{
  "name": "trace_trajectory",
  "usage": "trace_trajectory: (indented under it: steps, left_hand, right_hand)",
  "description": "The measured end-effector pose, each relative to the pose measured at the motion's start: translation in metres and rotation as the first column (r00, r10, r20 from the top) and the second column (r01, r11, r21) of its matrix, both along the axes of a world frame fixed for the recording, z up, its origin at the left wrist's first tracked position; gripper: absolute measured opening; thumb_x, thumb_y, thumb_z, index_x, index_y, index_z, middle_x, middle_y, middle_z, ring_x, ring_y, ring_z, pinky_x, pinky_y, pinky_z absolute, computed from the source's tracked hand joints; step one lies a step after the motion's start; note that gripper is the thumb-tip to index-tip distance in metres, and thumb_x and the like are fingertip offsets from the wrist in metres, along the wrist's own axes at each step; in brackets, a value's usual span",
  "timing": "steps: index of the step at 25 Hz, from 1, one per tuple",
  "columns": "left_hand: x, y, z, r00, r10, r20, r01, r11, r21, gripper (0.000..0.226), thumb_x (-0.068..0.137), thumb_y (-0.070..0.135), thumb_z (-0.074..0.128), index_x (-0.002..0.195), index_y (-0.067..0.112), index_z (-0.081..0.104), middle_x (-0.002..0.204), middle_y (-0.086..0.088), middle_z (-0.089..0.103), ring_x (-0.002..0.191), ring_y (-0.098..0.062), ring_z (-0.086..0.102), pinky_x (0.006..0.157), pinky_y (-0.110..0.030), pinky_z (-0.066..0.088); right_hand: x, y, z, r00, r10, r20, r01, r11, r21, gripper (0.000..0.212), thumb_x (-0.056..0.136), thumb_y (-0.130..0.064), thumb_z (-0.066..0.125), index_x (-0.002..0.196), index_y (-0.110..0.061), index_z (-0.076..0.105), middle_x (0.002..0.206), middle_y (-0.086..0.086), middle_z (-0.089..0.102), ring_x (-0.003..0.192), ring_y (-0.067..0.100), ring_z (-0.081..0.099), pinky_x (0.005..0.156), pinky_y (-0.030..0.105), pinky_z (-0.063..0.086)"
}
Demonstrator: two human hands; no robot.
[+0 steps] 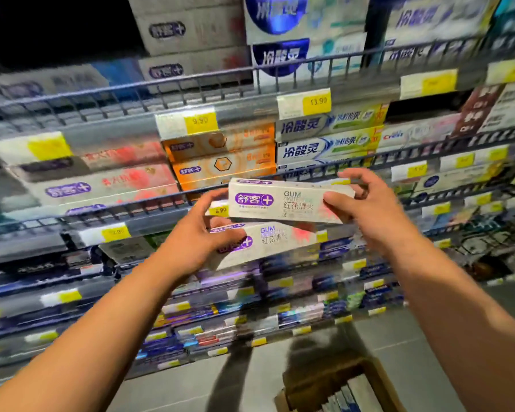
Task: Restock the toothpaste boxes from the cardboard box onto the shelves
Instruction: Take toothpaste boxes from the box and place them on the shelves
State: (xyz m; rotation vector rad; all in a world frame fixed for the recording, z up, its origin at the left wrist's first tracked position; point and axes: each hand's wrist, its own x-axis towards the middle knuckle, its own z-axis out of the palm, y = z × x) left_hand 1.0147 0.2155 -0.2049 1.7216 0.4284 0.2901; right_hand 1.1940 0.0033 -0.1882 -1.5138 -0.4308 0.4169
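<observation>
Two white toothpaste boxes with purple logos are held in front of the shelves. My right hand [366, 203] grips the right end of the upper toothpaste box [283, 202], which lies level. Just below it, the lower toothpaste box [268, 242] tilts slightly, and my left hand [197, 233] is closed on its left end, fingers also touching the upper box's left edge. The cardboard box [339, 385] stands open on the floor at the lower right, with several boxes upright inside.
Wire-fronted shelves [167, 203] full of toothpaste boxes fill the view, with yellow price tags [201, 121] along each rail. Matching white and pink boxes [107, 185] lie on the shelf to the left. Grey floor tiles [399, 337] lie below.
</observation>
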Motion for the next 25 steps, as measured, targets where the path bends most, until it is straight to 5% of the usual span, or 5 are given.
trace_trajectory:
  steps: [6,12,16,20,25]
  left_hand:
    - [-0.029,0.022,0.064,0.994,0.037,0.103,-0.045,0.996,0.075,0.069,0.078,-0.005,0.070,0.130,0.031,0.044,0.089,-0.019,0.072,0.081,-0.018,0.068,0.076,-0.029,0.056]
    - [-0.046,0.068,0.122,0.987,0.030,0.160,-0.054,0.987,0.148,0.071,0.079,0.001,0.073,0.133,0.035,0.042,0.095,-0.016,0.074,0.090,-0.024,0.070,0.080,-0.033,0.054]
    - [-0.038,0.094,0.158,0.979,0.059,0.195,-0.091,0.982,0.162,0.071,0.079,-0.002,0.071,0.134,0.031,0.041,0.090,-0.017,0.074,0.079,-0.022,0.070,0.076,-0.032,0.053]
    - [-0.028,0.122,0.182,0.981,0.098,0.167,-0.136,0.962,0.238,0.076,0.072,0.010,0.079,0.136,0.031,0.042,0.093,-0.010,0.076,0.083,-0.021,0.073,0.084,-0.039,0.056]
    - [-0.019,0.147,0.190,0.989,0.106,0.100,-0.131,0.948,0.290,0.089,0.053,0.035,0.087,0.132,0.042,0.046,0.122,-0.005,0.066,0.102,-0.025,0.068,0.093,-0.050,0.052]
  right_hand:
    - [-0.011,0.039,0.057,0.982,-0.006,0.188,0.004,1.000,0.015,0.031,0.076,-0.010,0.076,0.095,-0.026,0.058,0.105,0.002,0.062,0.093,0.016,0.061,0.074,0.026,0.052]
    - [-0.024,0.089,0.114,0.963,0.015,0.269,-0.037,0.996,0.077,0.023,0.080,-0.006,0.072,0.089,-0.023,0.060,0.106,0.010,0.063,0.077,0.018,0.063,0.059,0.025,0.055]
    - [-0.014,0.121,0.151,0.867,-0.030,0.498,0.041,0.999,-0.011,0.021,0.080,-0.016,0.074,0.094,-0.026,0.062,0.097,-0.003,0.064,0.087,0.013,0.058,0.081,0.029,0.050]
    - [-0.007,0.148,0.185,0.748,0.022,0.663,0.084,0.988,-0.127,0.027,0.082,-0.019,0.072,0.107,-0.023,0.064,0.105,-0.007,0.061,0.095,0.011,0.055,0.073,0.014,0.040]
    - [0.005,0.178,0.205,0.648,0.041,0.761,0.186,0.960,-0.210,0.027,0.084,-0.028,0.069,0.110,-0.027,0.063,0.120,-0.001,0.059,0.099,0.014,0.054,0.080,0.027,0.042]
